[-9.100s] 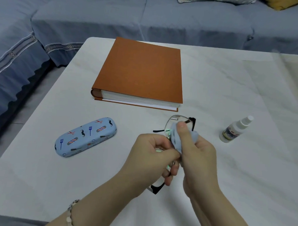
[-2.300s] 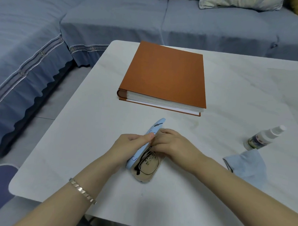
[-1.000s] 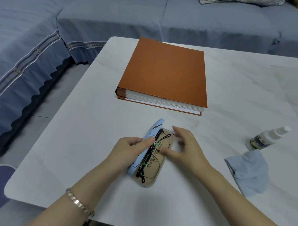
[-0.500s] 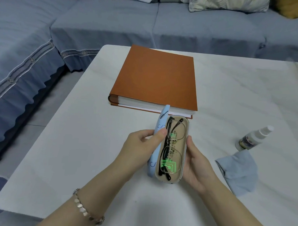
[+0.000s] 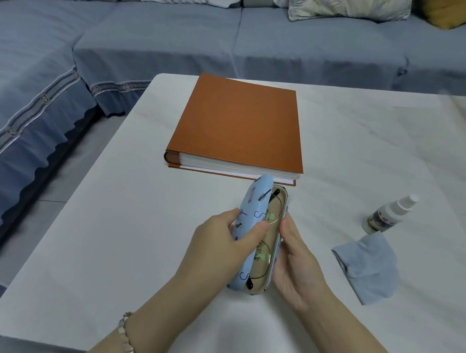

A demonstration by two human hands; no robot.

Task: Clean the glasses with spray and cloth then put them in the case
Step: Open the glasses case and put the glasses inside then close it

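The folded glasses (image 5: 270, 231) lie inside the light blue patterned case (image 5: 252, 204), whose lid stands partly lowered over them. My left hand (image 5: 223, 245) grips the lid, thumb on its inner edge. My right hand (image 5: 295, 261) holds the case's bottom half from the right side. Both hands keep the case at the middle front of the white table (image 5: 117, 238). The light blue cloth (image 5: 366, 267) lies crumpled on the table to the right. The small white spray bottle (image 5: 387, 215) lies just beyond the cloth.
A thick orange-covered album (image 5: 239, 126) rests on the table right behind the case. A blue-grey sofa (image 5: 232, 43) with cushions runs along the far and left sides. The table's left edge drops to a grey floor (image 5: 53, 173).
The case lid has swung further down over the glasses since half a second ago. One second ago my right hand was still settling the glasses in the case; now it holds the case.
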